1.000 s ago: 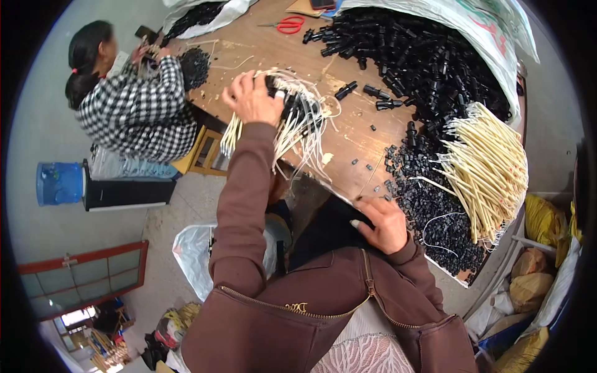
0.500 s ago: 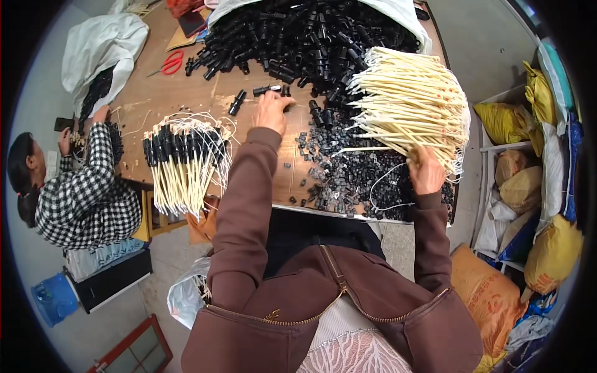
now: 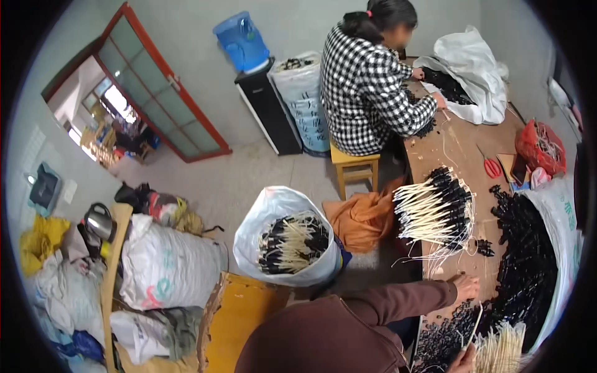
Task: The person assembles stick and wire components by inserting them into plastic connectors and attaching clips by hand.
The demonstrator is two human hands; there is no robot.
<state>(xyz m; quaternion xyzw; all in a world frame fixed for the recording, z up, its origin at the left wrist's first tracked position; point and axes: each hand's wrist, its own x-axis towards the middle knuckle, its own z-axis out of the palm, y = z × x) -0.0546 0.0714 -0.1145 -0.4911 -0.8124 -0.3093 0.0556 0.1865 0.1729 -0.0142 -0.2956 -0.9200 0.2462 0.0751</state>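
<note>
A: Your left hand [image 3: 466, 288] is at the lower right of the frame, over the brown table [image 3: 482, 132]; its fingers are bent, but whether they pinch anything, I cannot tell; the small black pieces [image 3: 443, 336] are just beside it.

B: Your right hand [image 3: 461, 362] is at the bottom edge, partly cut off; it seems to be gripping a thin pale stick [image 3: 475, 324] that slants up towards your left hand; the pile of cream sticks [image 3: 502, 348] is right beside it, in the lower right corner.

A: Right of the middle, a bunch of black-ended sticks [image 3: 432, 211] lies near the table's edge; the heap of black tubes [image 3: 528, 261] spreads down the right side.

B: Near the centre, an open white bag [image 3: 247, 227] holds more black-and-cream sticks; red scissors [image 3: 492, 166] lie at the upper right; at the top, a co-worker [image 3: 373, 87] in a checked jacket sits at the table.
</note>
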